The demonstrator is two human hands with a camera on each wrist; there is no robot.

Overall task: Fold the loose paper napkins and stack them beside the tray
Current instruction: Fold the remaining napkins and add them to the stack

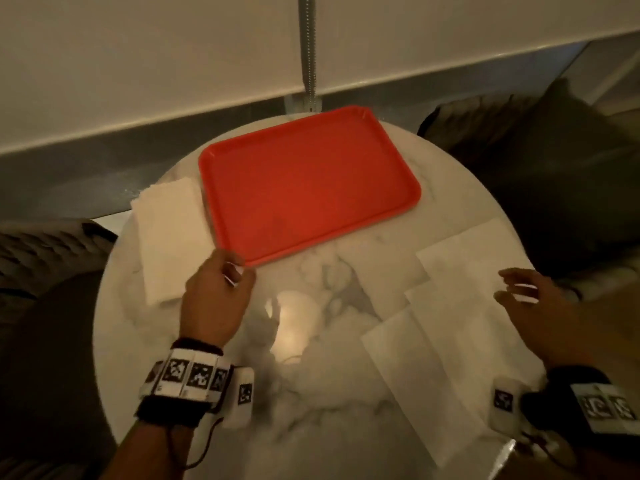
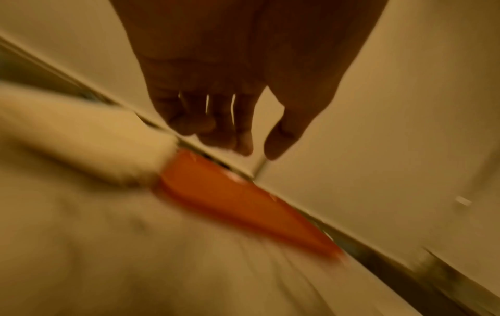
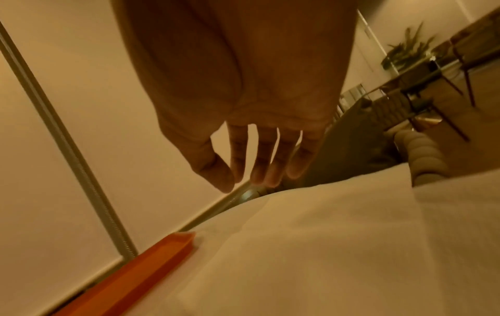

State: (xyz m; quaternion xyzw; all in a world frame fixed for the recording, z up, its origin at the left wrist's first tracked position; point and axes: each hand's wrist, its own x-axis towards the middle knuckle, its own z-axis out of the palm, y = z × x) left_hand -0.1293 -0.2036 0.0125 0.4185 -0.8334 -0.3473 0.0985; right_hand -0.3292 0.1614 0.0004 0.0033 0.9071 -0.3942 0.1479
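Observation:
A red tray (image 1: 311,181) lies at the back middle of the round marble table (image 1: 304,393). To its left rests a stack of folded white napkins (image 1: 166,237), blurred in the left wrist view (image 2: 81,136). Loose unfolded napkins (image 1: 460,271) overlap at the table's right side, one reaching the near edge (image 1: 422,368). My left hand (image 1: 232,271) hovers by the tray's near-left corner, fingers loosely curled (image 2: 243,147) and holding nothing. My right hand (image 1: 509,285) is above the loose napkins (image 3: 324,245) with its fingers spread and straight (image 3: 259,171), gripping nothing.
Dark cushioned seats (image 1: 540,143) flank the table on the right and on the left (image 1: 41,258). A wall with a metal rail (image 1: 308,46) runs close behind the tray. A lamp's reflection glares on the marble between my hands (image 1: 294,323).

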